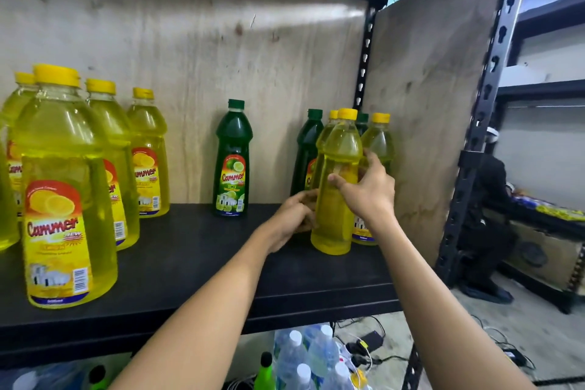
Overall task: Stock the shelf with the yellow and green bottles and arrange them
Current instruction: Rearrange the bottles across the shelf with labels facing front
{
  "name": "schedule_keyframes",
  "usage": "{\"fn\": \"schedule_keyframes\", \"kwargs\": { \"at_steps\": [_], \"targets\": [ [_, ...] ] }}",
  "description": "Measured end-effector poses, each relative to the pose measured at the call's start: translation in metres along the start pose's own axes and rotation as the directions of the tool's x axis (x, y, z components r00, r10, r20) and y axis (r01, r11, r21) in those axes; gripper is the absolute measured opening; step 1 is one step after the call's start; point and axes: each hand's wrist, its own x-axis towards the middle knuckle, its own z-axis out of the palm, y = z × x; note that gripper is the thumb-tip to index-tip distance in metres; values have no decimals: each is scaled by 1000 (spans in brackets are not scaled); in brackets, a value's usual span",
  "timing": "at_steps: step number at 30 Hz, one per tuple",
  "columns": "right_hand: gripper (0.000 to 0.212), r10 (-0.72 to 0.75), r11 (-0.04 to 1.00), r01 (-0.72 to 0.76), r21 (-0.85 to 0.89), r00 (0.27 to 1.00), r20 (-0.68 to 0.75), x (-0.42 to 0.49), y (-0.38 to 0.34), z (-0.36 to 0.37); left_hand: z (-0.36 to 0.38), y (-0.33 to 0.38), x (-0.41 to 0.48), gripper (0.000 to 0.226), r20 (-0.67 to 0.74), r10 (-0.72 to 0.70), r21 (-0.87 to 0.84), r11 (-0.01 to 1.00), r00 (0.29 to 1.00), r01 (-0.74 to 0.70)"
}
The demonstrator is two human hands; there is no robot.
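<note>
On the black shelf (pixel 196 250), both my hands grip one slim yellow bottle (pixel 337 149) standing at the right. My left hand (pixel 294 215) wraps its lower side and my right hand (pixel 367 190) holds its middle from the right. Behind it stand other yellow bottles (pixel 378 136) and a dark green bottle (pixel 305 149), partly hidden. A lone green bottle (pixel 232 161) stands upright mid-shelf by the back wall. Several large yellow bottles (pixel 63 187) are grouped at the left.
Plywood forms the back wall and the right side panel (pixel 421 104). A black metal upright (pixel 474 142) frames the shelf's right edge. Below are clear water bottles (pixel 304 358) and cables on the floor. A person in dark clothes (pixel 487 218) crouches at the right.
</note>
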Motion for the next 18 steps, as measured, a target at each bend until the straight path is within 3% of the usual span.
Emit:
{"fn": "schedule_keyframes", "kwargs": {
  "at_steps": [3, 5, 8, 12, 16, 18],
  "targets": [
    [86, 15, 997, -21, 77, 997, 74, 3, 3, -6, -3, -1, -9, 92, 122, -23, 150, 989, 992, 5],
    [87, 7, 995, -15, 94, 996, 85, 2, 3, -7, 5, -1, -14, 110, 68, 28, 290, 956, 997, -47],
    [87, -9, 991, -5, 134, 995, 99, 2, 1, -8, 11, 1, -18, 108, -54, 187, 439, 887, 981, -145],
    [89, -68, 995, 62, 75, 994, 81, -2, -7, -10, -2, 6, -25, 96, 55, 203, 358, 910, 978, -209],
    [94, -55, 998, 55, -25, 998, 10, -11, -13, -16, -5, 14, -33, 73, 193, 80, 246, 961, 978, -127],
    [94, -72, 993, 71, -96, 997, -14, -17, -17, -18, -2, 16, -38, 76, 257, 37, 218, 971, 966, -95]
  ]
}}
